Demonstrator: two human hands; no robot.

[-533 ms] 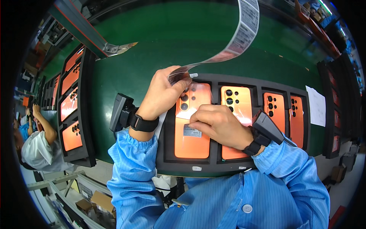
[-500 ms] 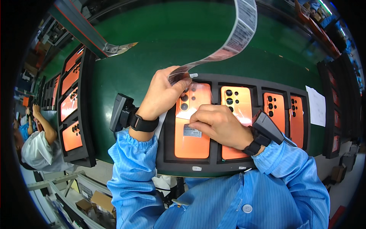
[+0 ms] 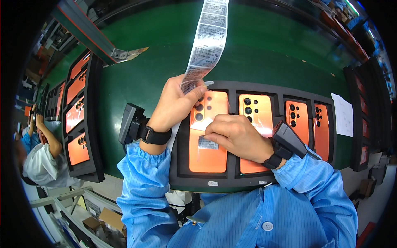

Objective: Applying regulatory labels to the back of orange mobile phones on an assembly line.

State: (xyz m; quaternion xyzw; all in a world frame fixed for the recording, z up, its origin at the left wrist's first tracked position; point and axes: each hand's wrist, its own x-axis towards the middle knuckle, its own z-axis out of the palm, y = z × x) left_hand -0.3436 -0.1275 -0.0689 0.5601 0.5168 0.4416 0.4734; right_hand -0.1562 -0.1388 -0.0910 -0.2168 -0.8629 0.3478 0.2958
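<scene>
Silvery label strip swung leftward, left hand gripping; right hand still pinched one grey label near the black foam tray's left edge.

Middle tray | four phones sitting in it | another tray well left of it | paper sheet just chilling off its right

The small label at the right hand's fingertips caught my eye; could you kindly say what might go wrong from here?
The label might land crooked on the phone, since the right hand's fingertips are only at its upper edge. The strip of labels might tug or twist, as it runs from the left hand up out of the picture.
</scene>
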